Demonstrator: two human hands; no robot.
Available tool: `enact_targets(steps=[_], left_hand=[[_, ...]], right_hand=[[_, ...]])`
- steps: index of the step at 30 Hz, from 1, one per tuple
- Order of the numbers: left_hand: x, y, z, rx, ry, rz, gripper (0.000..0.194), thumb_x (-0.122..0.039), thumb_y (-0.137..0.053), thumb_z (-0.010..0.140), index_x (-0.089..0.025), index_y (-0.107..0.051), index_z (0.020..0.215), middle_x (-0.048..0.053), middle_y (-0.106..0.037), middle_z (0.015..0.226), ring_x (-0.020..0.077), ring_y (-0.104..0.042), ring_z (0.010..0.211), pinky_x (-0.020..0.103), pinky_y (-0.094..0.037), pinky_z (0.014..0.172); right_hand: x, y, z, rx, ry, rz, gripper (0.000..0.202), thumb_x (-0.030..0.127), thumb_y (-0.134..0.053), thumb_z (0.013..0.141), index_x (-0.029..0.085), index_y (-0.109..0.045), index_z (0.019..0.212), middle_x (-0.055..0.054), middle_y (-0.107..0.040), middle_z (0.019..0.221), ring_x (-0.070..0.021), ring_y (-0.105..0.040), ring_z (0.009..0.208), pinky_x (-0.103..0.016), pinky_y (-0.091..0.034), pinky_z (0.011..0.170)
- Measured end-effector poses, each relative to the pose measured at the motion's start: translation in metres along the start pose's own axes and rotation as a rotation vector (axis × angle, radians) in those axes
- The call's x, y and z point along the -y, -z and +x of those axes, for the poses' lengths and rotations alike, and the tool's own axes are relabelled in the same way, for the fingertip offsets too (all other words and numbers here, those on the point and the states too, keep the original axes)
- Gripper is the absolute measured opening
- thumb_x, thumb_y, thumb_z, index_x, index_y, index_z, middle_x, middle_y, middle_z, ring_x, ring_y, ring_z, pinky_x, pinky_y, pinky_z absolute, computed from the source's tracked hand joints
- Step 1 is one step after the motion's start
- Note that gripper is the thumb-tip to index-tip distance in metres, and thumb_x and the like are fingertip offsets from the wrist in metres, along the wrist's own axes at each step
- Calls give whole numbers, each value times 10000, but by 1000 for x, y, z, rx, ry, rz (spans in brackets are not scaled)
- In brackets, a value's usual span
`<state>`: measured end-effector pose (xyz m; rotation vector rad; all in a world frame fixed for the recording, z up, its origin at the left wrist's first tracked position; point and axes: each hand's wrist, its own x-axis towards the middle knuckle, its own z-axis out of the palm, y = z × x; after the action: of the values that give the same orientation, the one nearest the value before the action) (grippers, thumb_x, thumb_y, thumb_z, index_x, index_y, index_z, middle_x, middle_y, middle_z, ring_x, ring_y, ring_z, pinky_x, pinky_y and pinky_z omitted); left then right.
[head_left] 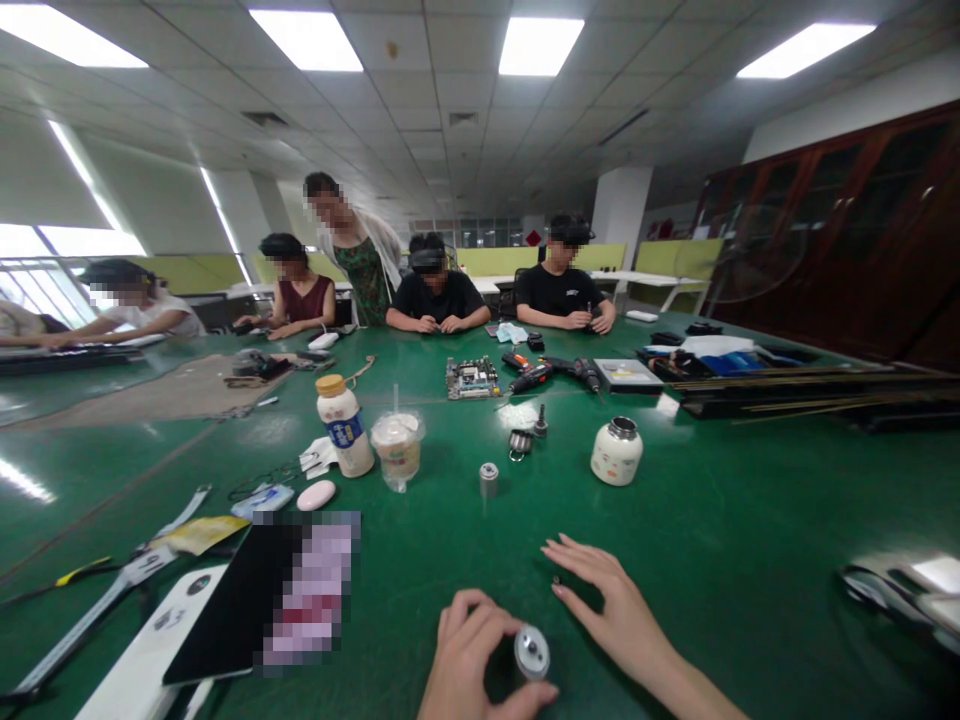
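My left hand (480, 655) is closed around a short silver metal cylinder (532, 652), its thumb and fingers on either side. The cylinder's flat round end faces up and shows a dark centre and small holes. To its right, my right hand (611, 605) reaches over the green table with fingers extended and thumb apart. Close to that thumb tip is a tiny dark piece (556, 580), too small to name; whether the thumb touches it I cannot tell. A similar silver cylinder (489, 480) stands upright farther out on the table.
Beyond are a cream jar (616, 455), a lidded plastic cup (397, 450), a bottle (343, 430), a circuit board (472, 379) and power drills (531, 376). A dark tablet (236, 595) and a wrench (112, 600) lie left. Several people sit across the table (720, 540).
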<state>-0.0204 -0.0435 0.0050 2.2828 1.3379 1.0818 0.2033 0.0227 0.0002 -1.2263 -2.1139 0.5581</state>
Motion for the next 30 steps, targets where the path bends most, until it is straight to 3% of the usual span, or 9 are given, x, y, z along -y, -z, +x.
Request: enact_targets(steps=[4,9,15,19,22,30], left_hand=[[0,-5,-2,-73,22,-30,373,-412,-878,632,-231,-687,897,30,-736,859,278,-587,895,405,-473,808],[1,-4,-2,-65,23,-35,367,-385,-886,623,-230,-693,894,32,-734,840,275,-596,886,394,-484,799],[3,-2,-1,-15,19,-45,375,-408,-875,637,-237,-697,920,31,-728,839,272,-599,888,388,-496,791],[3,-4,-2,-23,16,-49,366,-416,-860,661,-227,-690,925,28,-718,835,263,-589,882,379,-492,780],[3,-5,-2,-20,15,-31,346,-374,-860,665,-220,-683,919,25,-713,833,259,-584,877,379,-492,778],[1,0,1,60,-5,0,305,-398,-808,732,-211,-690,941,50,-732,868,259,-598,892,385,-507,794]], right_hand=[[1,-3,-2,4,-42,183,361,179,-609,882,296,-684,1214,-53,-724,1205,-279,-657,1139,-496,-490,1015],[7,-4,0,-47,-78,389,321,140,-636,847,228,-704,1149,-82,-724,1173,-234,-748,936,-400,-569,923],[46,5,-6,-96,-50,507,255,137,-668,838,228,-689,1075,-73,-720,1122,-206,-755,884,-345,-588,870],[68,8,-15,-65,173,456,247,71,-673,818,253,-711,981,-37,-758,999,-202,-721,940,-319,-579,849],[72,9,-18,-63,291,390,310,38,-666,813,274,-701,1012,-17,-768,971,-192,-701,947,-313,-559,858],[65,3,-19,35,230,261,252,127,-631,867,307,-712,1022,6,-793,937,-199,-711,865,-372,-495,956]])
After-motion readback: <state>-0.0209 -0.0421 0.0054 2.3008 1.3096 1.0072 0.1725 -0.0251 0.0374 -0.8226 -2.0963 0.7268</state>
